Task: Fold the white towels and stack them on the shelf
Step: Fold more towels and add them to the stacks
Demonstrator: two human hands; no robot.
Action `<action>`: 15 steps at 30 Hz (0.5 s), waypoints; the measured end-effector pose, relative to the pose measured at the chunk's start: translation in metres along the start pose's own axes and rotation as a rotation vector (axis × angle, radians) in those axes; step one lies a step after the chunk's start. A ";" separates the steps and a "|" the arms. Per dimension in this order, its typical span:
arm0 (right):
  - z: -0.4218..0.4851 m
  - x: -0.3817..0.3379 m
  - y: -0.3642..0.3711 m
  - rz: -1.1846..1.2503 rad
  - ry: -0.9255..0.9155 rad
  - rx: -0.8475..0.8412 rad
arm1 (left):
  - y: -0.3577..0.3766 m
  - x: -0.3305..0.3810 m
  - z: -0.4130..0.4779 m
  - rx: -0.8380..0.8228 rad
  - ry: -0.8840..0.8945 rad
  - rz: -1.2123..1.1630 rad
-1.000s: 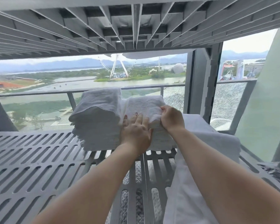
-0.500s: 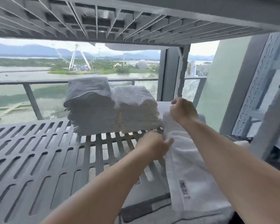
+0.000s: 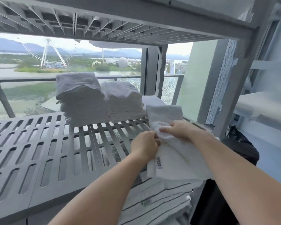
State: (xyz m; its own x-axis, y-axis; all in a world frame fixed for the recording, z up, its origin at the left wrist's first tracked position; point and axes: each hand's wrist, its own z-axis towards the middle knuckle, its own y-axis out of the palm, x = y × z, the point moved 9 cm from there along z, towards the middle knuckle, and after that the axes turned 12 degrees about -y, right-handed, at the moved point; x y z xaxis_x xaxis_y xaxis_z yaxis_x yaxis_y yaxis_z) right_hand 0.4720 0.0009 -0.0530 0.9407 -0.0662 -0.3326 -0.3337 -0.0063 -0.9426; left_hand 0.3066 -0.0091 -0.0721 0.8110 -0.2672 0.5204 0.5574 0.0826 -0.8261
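Two stacks of folded white towels (image 3: 81,98) (image 3: 123,101) stand side by side at the back of the grey slotted shelf (image 3: 39,151). To their right a loose white towel (image 3: 172,153) with a small label drapes over the shelf's right end. My left hand (image 3: 143,146) pinches its left edge. My right hand (image 3: 177,130) grips a bunched fold of the same towel, just right of the left hand. Both hands are close together, in front of and to the right of the stacks.
Striped white cloths (image 3: 154,198) lie piled below the towel at the shelf's front right. Another slotted shelf (image 3: 104,25) sits close overhead. A perforated grey upright (image 3: 224,82) stands at the right, with a dark bag (image 3: 240,143) beyond it. A railing and window lie behind.
Both hands left the right-hand stack and came back to the loose towel at the right. They now grip it close together. My view has swung right and down.
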 end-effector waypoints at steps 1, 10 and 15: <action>-0.006 -0.005 0.002 0.012 -0.039 0.008 | -0.006 -0.005 -0.006 0.046 -0.011 -0.019; -0.064 -0.084 0.013 -0.028 -0.326 0.401 | -0.070 -0.070 -0.069 0.248 -0.212 -0.072; -0.094 -0.147 0.014 0.277 -0.434 0.464 | -0.125 -0.113 -0.098 0.293 -0.328 -0.331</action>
State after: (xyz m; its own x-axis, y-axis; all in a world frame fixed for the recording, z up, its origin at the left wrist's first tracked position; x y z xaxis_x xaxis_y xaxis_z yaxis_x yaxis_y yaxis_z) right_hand 0.3238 -0.0828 -0.0148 0.7958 0.4021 -0.4527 -0.5959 0.3871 -0.7036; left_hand 0.1280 -0.0831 -0.0485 0.5710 -0.0153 0.8208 0.7802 0.3212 -0.5368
